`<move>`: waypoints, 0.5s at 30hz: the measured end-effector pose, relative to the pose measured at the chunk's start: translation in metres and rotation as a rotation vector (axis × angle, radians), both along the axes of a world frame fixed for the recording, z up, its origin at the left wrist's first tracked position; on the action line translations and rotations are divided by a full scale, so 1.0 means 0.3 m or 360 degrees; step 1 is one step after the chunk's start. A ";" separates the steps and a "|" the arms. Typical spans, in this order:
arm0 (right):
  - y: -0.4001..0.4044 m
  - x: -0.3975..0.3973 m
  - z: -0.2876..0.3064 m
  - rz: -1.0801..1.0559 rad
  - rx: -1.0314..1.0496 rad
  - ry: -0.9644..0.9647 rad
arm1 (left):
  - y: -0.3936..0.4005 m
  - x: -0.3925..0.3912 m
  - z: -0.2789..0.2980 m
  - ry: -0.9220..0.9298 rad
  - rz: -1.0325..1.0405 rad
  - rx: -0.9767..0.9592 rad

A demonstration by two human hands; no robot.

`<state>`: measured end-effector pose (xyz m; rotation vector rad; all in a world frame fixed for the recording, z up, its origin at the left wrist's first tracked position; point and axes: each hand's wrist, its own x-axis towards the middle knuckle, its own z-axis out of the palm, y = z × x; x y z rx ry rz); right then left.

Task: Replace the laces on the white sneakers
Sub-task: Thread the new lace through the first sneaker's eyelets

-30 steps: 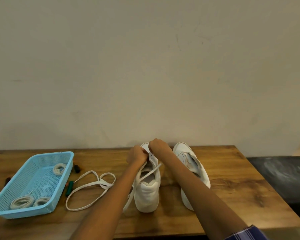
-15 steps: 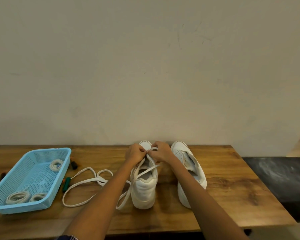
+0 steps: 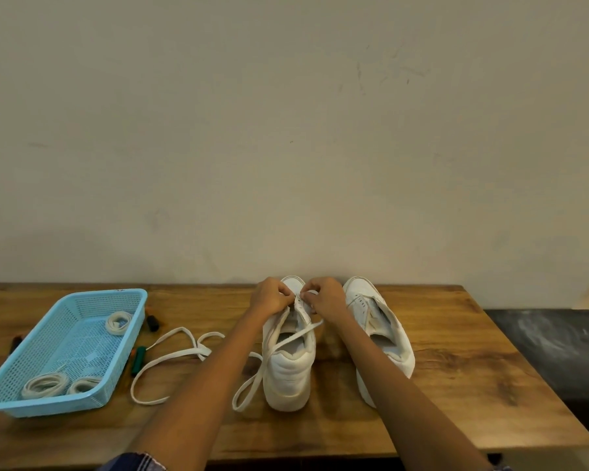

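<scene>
So the sneaker I'm lacing (image 3: 291, 362) sits heel toward me on the wooden counter (image 3: 456, 368), its long axis running straight away from me toward the wall. Both hands are up at the far end of the eyelet rows, near the toe. My left hand (image 3: 271, 299) is curled and pinching the lace (image 3: 286, 338) on its side, and my right hand (image 3: 325, 300) is curled, pinching the lace at the eyelets just across the tongue. Knuckles nearly touch, both arms reaching straight forward either side of the shoe. The lace's loose ends trail back over the collar and off the left side.

The other sneaker (image 3: 381, 331) lies tilted just to the right, no lace that I can see. A loose lace (image 3: 170, 358) sprawls to the left, beside the blue basket (image 3: 82, 399) holding coiled laces (image 3: 45, 385).
</scene>
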<state>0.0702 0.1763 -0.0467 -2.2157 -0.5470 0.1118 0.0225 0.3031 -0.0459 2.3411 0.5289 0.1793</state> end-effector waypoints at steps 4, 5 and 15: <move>0.002 0.004 -0.015 -0.0030 0.0011 0.0017 | -0.014 -0.003 -0.010 0.0017 0.0022 0.0055; 0.000 0.006 -0.014 -0.0025 -0.0005 0.0007 | -0.016 -0.003 -0.013 0.0025 0.0033 0.0063; 0.009 -0.027 0.034 0.0059 -0.0129 0.0364 | 0.054 -0.030 -0.014 -0.0130 0.0268 -0.0583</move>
